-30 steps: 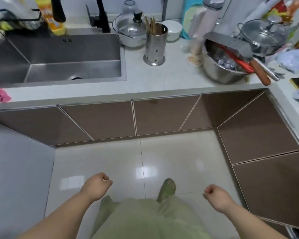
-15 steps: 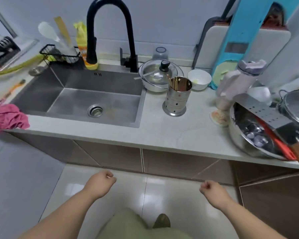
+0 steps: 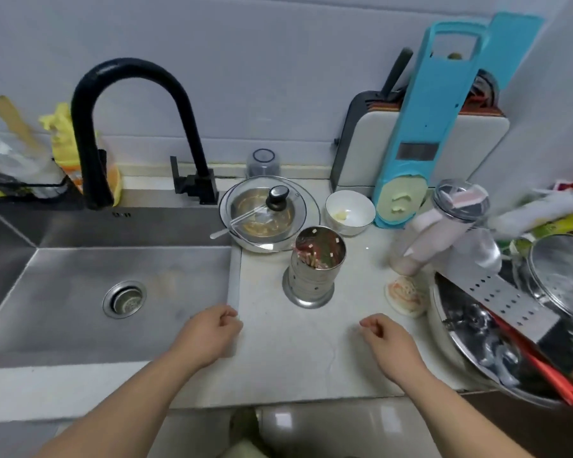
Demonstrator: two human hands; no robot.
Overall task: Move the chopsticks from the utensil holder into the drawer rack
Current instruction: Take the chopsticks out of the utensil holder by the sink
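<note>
Black faucet (image 3: 123, 127), silver perforated utensil holder (image 3: 311, 276), white bowl (image 3: 349, 211), turquoise slicer (image 3: 424, 127)

Home kitchen: sink (image 3: 80, 292), faucet (image 3: 129, 127), pot (image 3: 268, 213)
</note>
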